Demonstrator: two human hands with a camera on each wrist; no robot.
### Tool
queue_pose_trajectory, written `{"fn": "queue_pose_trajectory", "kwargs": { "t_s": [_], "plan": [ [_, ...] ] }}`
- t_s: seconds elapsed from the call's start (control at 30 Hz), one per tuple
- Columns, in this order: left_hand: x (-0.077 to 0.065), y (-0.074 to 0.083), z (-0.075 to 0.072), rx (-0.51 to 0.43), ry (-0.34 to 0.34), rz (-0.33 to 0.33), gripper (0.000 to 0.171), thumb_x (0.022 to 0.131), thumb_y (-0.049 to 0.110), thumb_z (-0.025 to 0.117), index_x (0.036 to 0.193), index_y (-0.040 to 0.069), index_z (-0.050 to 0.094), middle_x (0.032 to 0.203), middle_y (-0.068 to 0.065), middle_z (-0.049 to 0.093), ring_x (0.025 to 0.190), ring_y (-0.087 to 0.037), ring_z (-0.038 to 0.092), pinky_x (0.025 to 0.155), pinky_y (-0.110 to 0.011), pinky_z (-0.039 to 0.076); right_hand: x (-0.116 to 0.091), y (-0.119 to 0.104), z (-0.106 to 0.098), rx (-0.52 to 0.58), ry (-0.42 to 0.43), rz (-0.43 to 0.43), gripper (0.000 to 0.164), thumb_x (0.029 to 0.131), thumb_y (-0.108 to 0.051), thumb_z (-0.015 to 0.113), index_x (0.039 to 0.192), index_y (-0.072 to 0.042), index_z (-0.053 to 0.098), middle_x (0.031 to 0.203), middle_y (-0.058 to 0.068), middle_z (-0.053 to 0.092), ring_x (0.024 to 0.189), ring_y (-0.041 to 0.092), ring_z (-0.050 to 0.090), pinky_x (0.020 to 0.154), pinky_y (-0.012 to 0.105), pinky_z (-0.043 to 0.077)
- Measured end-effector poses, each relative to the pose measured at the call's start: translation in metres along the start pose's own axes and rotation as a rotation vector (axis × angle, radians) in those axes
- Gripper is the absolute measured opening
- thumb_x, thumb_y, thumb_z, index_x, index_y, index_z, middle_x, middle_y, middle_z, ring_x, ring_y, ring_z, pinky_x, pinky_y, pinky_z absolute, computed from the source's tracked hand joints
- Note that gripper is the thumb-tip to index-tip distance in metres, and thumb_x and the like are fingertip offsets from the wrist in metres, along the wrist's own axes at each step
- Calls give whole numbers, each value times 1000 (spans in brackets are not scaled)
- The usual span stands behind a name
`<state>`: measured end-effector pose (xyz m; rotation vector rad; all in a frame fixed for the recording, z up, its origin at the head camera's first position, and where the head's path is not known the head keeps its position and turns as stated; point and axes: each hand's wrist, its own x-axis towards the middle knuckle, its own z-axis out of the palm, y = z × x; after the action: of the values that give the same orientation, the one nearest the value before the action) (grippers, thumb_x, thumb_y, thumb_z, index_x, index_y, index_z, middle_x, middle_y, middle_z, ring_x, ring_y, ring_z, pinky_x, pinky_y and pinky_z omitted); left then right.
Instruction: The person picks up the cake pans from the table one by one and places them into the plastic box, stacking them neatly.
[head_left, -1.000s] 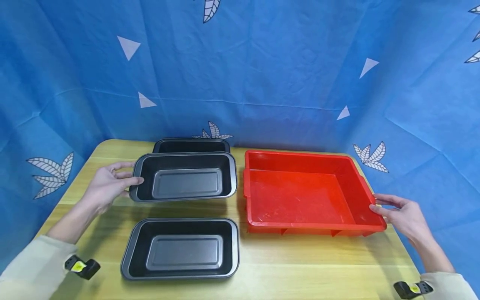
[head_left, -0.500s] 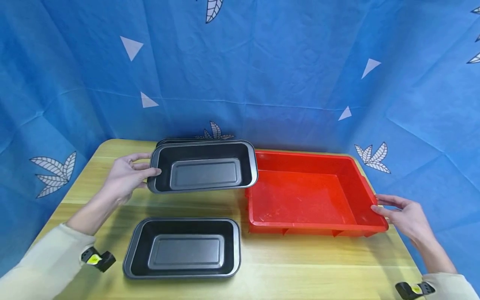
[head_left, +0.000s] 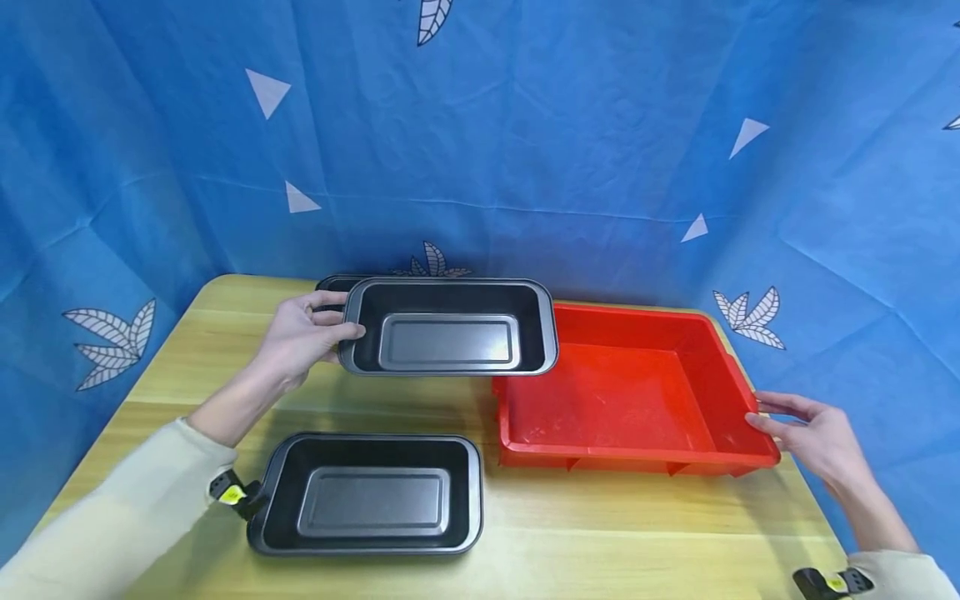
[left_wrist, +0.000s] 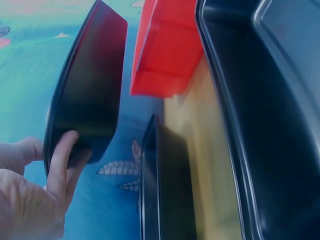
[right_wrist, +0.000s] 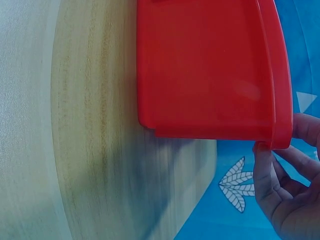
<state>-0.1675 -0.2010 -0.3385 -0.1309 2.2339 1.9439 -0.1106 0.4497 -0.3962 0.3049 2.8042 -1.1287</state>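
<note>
My left hand (head_left: 303, 337) pinches the left end of a dark loaf pan (head_left: 450, 342), thumb inside the rim and fingers beneath. In the left wrist view this pan (left_wrist: 90, 85) hangs in the air. It overlaps the left edge of the red plastic tray (head_left: 607, 400) in the head view. My right hand (head_left: 813, 433) grips the tray's right rim; the right wrist view shows the thumb and fingers on either side of the tray's edge (right_wrist: 282, 100). A second loaf pan (head_left: 375, 500) lies on the table in front, and a third (head_left: 333, 283) at the back is mostly hidden.
The tray stands on the right half of a light wooden table (head_left: 600, 533). A blue patterned cloth (head_left: 487, 125) hangs behind the table and along its sides.
My left hand has carried the loaf pan to the right and up, from beside the tray to over its left edge. The right hand and the tray have stayed in place.
</note>
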Motion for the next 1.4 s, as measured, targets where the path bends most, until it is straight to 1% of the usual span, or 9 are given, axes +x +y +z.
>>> {"fn": "queue_pose_trajectory", "kwargs": {
  "t_s": [0.23, 0.37, 0.47, 0.57, 0.77, 1.0, 1.13, 1.27, 1.4],
  "plan": [
    [8, 6, 18, -33, -12, 1, 61, 95, -1, 70, 151, -3, 46, 93, 7, 77, 76, -9, 78, 63, -28, 66, -1, -2, 0, 15, -13, 6, 74, 101, -37, 72, 149, 13, 47, 89, -43, 58, 79, -5, 69, 69, 21, 61],
    [12, 8, 31, -35, -4, 5, 59, 95, -2, 71, 149, -2, 50, 108, -10, 79, 78, -10, 78, 64, -29, 67, -1, -3, -1, 13, -21, 16, 75, 101, -37, 71, 150, 13, 45, 89, -42, 57, 79, -4, 69, 69, 21, 62],
    [14, 9, 42, -38, 2, 5, 57, 94, -3, 70, 148, -1, 52, 124, -24, 75, 77, -10, 78, 65, -29, 67, -1, -2, -2, 18, -22, 23, 76, 101, -37, 72, 150, 13, 45, 89, -43, 57, 79, -3, 70, 69, 20, 61],
    [17, 10, 53, -52, 0, 6, 57, 93, -5, 69, 148, 0, 52, 132, -30, 70, 77, -11, 78, 64, -30, 67, -1, -2, -2, 14, -18, 25, 76, 101, -38, 72, 150, 13, 45, 88, -43, 56, 79, -4, 69, 69, 20, 60],
    [22, 10, 75, -79, 3, 3, 56, 92, -7, 69, 145, 1, 55, 131, -31, 70, 75, -11, 75, 61, -28, 66, -1, -1, -2, 16, -13, 23, 76, 101, -38, 72, 149, 14, 46, 88, -43, 57, 79, -6, 69, 69, 19, 59],
    [26, 8, 101, -76, -2, -4, 53, 90, -8, 71, 141, 3, 59, 118, -24, 74, 75, -15, 76, 65, -34, 68, -1, -1, -3, 6, -24, 28, 77, 101, -39, 72, 150, 13, 45, 88, -43, 56, 79, -6, 69, 69, 18, 58],
    [28, 9, 115, -90, -5, -14, 54, 90, -8, 72, 141, 5, 59, 121, -25, 73, 78, -19, 76, 66, -36, 68, -1, -1, -3, 6, -28, 32, 78, 101, -40, 72, 150, 13, 45, 88, -44, 56, 78, -3, 72, 70, 17, 58],
    [31, 9, 129, -101, -5, -38, 57, 89, -9, 72, 143, 5, 58, 124, -25, 71, 77, -20, 75, 66, -36, 68, -1, -2, -3, 3, -26, 25, 77, 101, -40, 72, 150, 14, 45, 88, -44, 55, 78, -3, 72, 69, 17, 57],
    [33, 12, 142, -109, -10, -45, 58, 89, -9, 71, 144, 4, 58, 124, -26, 71, 76, -21, 75, 67, -39, 68, -1, -2, -2, 5, -26, 16, 76, 101, -39, 72, 149, 14, 45, 89, -44, 56, 78, -2, 73, 69, 17, 57]
  ]
}}
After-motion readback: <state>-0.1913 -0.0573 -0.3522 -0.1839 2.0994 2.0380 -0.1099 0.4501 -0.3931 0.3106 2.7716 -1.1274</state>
